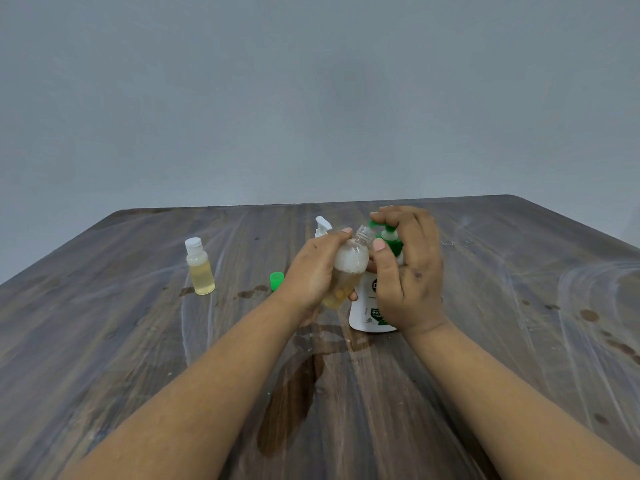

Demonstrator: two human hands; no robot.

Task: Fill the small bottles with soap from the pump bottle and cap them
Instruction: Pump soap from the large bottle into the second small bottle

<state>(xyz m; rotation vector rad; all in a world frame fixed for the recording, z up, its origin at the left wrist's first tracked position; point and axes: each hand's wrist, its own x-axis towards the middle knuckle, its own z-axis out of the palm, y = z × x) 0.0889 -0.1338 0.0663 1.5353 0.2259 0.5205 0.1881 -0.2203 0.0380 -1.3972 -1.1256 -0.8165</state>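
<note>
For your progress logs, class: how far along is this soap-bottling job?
Done: one capped small bottle stands filled at left. In hand: the left hand tilts an open small bottle, partly full, at the pump bottle nozzle while the right hand presses the pump. Left: topping up and fitting the green cap.

Dim, even, soft light; faint shadows, wide-angle bending at edges
</note>
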